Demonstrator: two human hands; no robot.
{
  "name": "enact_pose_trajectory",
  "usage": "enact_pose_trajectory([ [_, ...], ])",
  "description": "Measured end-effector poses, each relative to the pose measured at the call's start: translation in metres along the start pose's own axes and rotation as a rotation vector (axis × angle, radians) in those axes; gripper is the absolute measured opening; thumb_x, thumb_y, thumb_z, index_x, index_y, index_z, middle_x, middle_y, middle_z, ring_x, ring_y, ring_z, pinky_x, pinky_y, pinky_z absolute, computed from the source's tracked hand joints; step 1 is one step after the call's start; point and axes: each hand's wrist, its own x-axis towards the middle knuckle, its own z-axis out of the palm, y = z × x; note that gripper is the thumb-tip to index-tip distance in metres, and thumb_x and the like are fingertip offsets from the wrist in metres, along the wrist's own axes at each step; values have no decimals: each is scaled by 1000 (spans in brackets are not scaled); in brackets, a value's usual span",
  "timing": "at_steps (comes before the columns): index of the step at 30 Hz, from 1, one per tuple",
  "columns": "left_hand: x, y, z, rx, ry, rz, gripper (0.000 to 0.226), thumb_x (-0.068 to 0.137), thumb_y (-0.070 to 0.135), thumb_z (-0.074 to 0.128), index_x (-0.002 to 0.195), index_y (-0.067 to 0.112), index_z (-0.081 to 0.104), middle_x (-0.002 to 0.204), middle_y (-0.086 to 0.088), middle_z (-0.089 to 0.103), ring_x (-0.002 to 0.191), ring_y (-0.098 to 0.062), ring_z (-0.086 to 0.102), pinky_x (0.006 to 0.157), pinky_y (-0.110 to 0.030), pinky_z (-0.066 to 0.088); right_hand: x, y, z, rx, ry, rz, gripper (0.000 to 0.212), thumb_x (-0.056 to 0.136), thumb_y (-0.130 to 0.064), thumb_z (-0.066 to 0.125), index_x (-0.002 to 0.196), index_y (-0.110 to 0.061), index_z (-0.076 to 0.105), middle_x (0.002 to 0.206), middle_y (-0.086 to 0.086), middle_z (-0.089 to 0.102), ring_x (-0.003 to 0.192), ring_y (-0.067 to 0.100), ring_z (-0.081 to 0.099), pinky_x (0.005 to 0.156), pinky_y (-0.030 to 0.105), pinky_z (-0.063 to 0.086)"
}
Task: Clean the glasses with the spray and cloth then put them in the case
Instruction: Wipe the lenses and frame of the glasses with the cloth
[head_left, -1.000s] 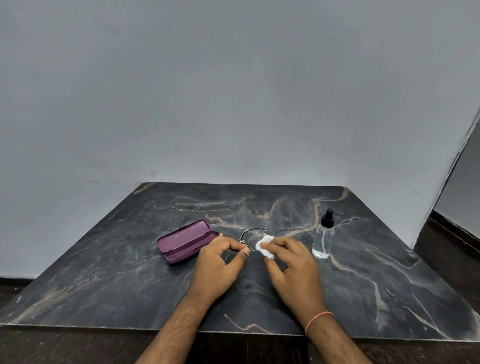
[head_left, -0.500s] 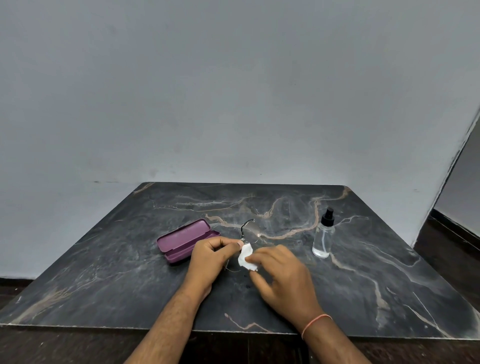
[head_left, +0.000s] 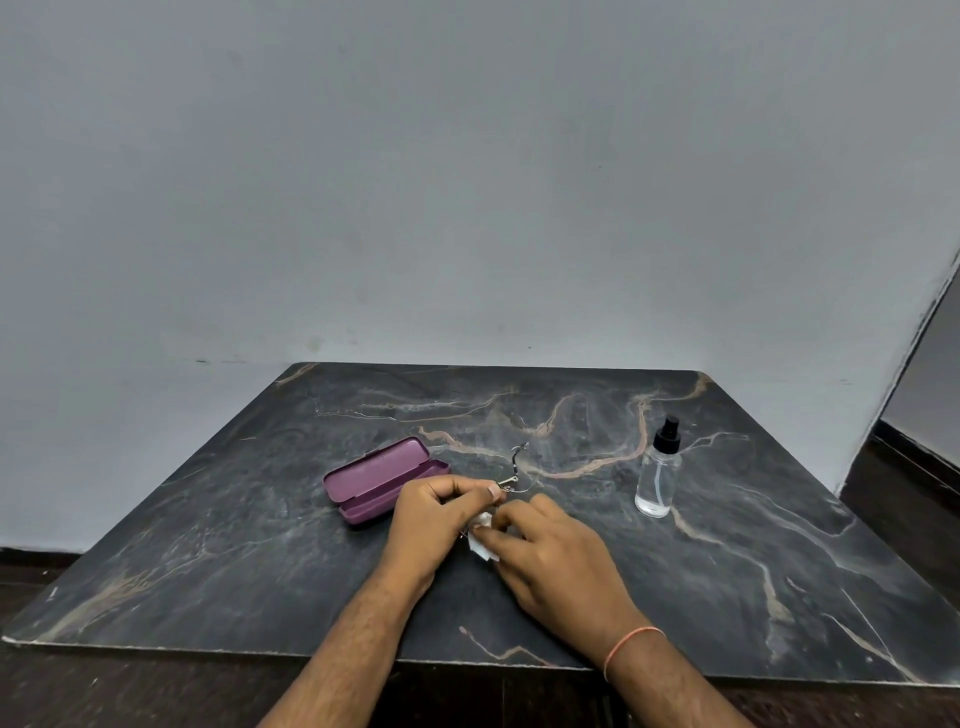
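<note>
- Head view: left hand (head_left: 434, 512) pinches the glasses (head_left: 519, 475) at the frame, just above the table (head_left: 234, 545); right hand (head_left: 540, 545) grips the cloth (head_left: 482, 540) against what appears to be the near lens, largely hidden.
- Handling, judged: thin wire frame, light and easily bent, lenses slippery; hold by the rim or bridge.
- Case (head_left: 382, 480) lies open just left of the hands; spray (head_left: 658, 470) stands well right.
- Open tabletop all round; near edge close to the forearms.
</note>
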Motion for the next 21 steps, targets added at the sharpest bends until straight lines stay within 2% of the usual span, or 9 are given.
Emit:
enact_pose_trajectory([
  [5, 2, -2, 0, 28, 1, -1, 14, 89, -1, 80, 87, 8, 89, 93, -8, 87, 91, -16, 82, 85, -25, 62, -1, 3, -2, -47, 114, 94, 22, 102, -34, 61, 121, -29, 71, 100, -8, 65, 77, 20, 56, 57, 35, 50],
  [13, 2, -2, 4, 5, 41, -9, 9, 92, -2, 80, 86, 1, 87, 91, -10, 87, 87, -14, 82, 81, -22, 63, 6, -6, 3, -52, -17, -30, 23, 98, -44, 63, 121, -45, 68, 82, -10, 57, 66, 17, 57, 50, 35, 45],
  [17, 3, -3, 2, -11, 45, -9, 11, 92, -1, 80, 87, 5, 88, 93, -9, 87, 93, -17, 83, 86, -25, 64, 7, -6, 1, -44, 38, 47, 23, 99, -43, 63, 121, -43, 69, 80, -9, 56, 63, 18, 56, 50, 36, 42],
  [21, 3, -4, 2, -40, 60, -23, 14, 91, -4, 78, 86, 4, 87, 94, -10, 87, 91, -17, 83, 84, -25, 64, 5, -6, -2, -21, 70, 117, 27, 95, -39, 63, 120, -38, 72, 80, -8, 55, 61, 19, 56, 49, 35, 44],
])
